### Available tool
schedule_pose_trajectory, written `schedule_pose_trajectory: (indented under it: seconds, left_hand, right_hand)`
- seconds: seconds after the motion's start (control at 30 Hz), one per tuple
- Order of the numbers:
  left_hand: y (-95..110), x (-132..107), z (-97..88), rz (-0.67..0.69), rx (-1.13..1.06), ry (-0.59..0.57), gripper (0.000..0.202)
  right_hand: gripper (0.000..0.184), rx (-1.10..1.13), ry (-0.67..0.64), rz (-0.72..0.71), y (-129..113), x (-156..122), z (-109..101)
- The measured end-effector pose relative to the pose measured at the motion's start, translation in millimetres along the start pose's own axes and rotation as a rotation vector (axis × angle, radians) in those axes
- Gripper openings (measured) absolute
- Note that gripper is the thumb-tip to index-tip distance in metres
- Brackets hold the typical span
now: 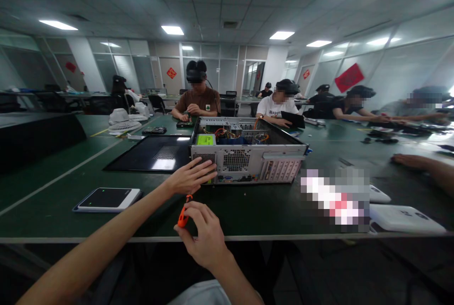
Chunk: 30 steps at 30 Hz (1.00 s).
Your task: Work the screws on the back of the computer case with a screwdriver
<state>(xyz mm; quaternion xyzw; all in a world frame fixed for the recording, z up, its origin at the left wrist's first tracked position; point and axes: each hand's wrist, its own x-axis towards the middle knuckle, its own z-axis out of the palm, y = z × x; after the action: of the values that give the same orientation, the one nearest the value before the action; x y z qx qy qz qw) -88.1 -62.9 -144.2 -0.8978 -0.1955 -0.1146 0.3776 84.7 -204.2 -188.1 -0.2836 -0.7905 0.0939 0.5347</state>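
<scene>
An open desktop computer case (248,156) lies on the green table (248,210) in front of me, its rear panel facing me and cables and a green part showing inside. My left hand (189,177) rests with fingers stretched out against the case's rear left corner. My right hand (204,236) is closed round a small orange-handled screwdriver (183,217), near the table's front edge, just below the left hand.
The case's black side panel (152,153) lies flat to its left. A white-edged tablet-like device (108,199) sits at front left, white boxes (404,217) at front right. Another person's hand (407,159) rests at right. Several people sit working across the table; fans (122,123) stand at far left.
</scene>
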Motion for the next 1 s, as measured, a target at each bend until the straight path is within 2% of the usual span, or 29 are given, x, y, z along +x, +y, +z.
schedule_pose_trajectory:
  seconds: [0.07,0.17,0.3,0.4,0.53,0.67,0.77,0.83,0.93,1.0]
  left_hand:
    - [-1,5,3.8,0.0,0.002,-0.012,0.08]
    - [-1,5,9.9,-0.025,0.012,-0.009,0.079]
    - [2,-1,16.3,-0.06,0.033,0.035,0.074]
    - [4,-4,17.9,-0.085,0.053,0.082,0.07]
    - [3,-6,20.2,-0.102,0.073,0.11,0.069]
    - [1,-8,24.1,-0.106,0.078,0.105,0.069]
    - [0,-7,24.5,-0.102,0.071,0.116,0.07]
    - [0,-7,22.9,-0.105,0.063,0.116,0.071]
    - [0,-7,19.4,-0.104,0.045,0.104,0.07]
    - [0,-6,17.7,-0.099,0.036,0.108,0.069]
  right_hand:
    - [0.02,-0.001,-0.036,-0.007,-1,1,-2]
    - [0.029,0.007,-0.161,-0.007,-4,2,-10]
    - [0.037,0.025,-0.289,0.069,-7,4,-16]
    - [0.037,0.041,-0.262,0.107,-6,6,-13]
    - [0.029,0.042,-0.202,0.067,-1,8,-6]
    - [0.04,0.113,-0.159,0.07,3,7,-4]
    - [0.03,0.111,-0.135,0.099,4,4,-5]
    - [0.031,0.114,-0.188,0.106,2,5,-8]
    - [0.045,0.198,-0.339,0.143,-2,9,-15]
    - [0.042,0.247,-0.395,0.165,-6,12,-20]
